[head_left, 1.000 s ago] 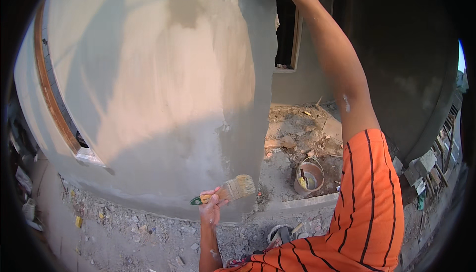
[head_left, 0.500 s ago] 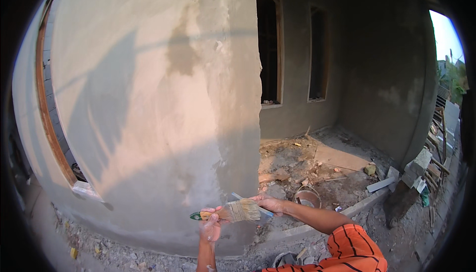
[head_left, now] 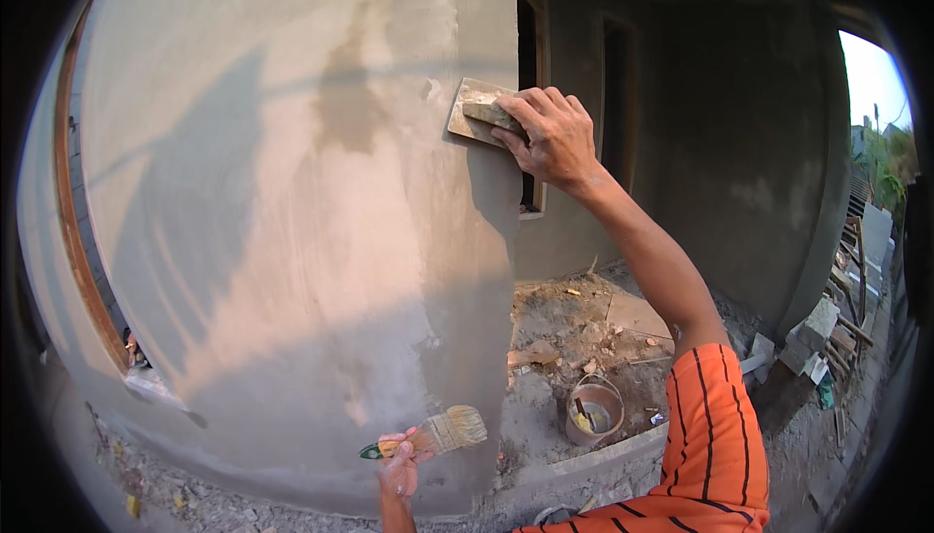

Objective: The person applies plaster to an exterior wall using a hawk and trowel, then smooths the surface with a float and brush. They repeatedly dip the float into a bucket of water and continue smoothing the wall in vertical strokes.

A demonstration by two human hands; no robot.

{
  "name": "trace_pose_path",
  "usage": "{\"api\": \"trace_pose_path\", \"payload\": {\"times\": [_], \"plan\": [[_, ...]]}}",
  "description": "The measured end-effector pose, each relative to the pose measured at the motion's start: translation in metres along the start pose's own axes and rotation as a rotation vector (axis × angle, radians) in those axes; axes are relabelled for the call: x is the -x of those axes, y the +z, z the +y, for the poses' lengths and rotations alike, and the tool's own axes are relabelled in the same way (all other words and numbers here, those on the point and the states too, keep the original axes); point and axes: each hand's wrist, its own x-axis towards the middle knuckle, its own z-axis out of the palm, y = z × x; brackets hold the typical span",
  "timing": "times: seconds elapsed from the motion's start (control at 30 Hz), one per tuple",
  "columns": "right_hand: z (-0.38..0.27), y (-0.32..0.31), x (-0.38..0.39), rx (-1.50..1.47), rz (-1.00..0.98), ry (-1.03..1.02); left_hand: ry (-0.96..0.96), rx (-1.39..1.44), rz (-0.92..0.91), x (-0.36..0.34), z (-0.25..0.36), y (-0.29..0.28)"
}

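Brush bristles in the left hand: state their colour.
The bristles are pale straw-yellow, seen in the head view.

Building site, plastered wall (patchy grey), rubble, bucket

matt plaster wall, coarse-bristled brush, dull metal trowel.

Got a round bucket near the dirt floor's front edge, some yellow stuff and a dark stick-like thing inside. Grey concrete blocks are heaped around that floor's front right corner, scrap wood just beside. Wooden window frame far left, greenery far right.
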Motion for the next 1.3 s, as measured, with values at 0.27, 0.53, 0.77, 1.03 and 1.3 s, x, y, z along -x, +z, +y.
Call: {"api": "trace_pose_path", "payload": {"times": [0.27, 0.53, 0.77, 1.03, 1.3], "plan": [[0.065, -0.025, -0.239, 0.17, 0.067, 0.33, -0.001, 0.076, 0.026, -0.011, -0.007, 0.012], [-0.042, 0.045, -0.044, -0.144, -0.027, 0.005, 0.0, 0.022, 0.069, -0.018, 0.004, 0.009], [-0.155, -0.008, 0.262, -0.916, -0.839, 0.637, -0.046, -0.046, -0.014, -0.013, -0.007, 0.021], [-0.241, -0.092, 0.416, -2.363, -0.602, 2.002, -0.207, -0.312, 0.187, 0.033, 0.013, 0.029], [-0.246, -0.14, 0.584, -1.296, -0.73, 2.209, -0.275, -0.571, 0.36, 0.067, 0.022, 0.027]]}}
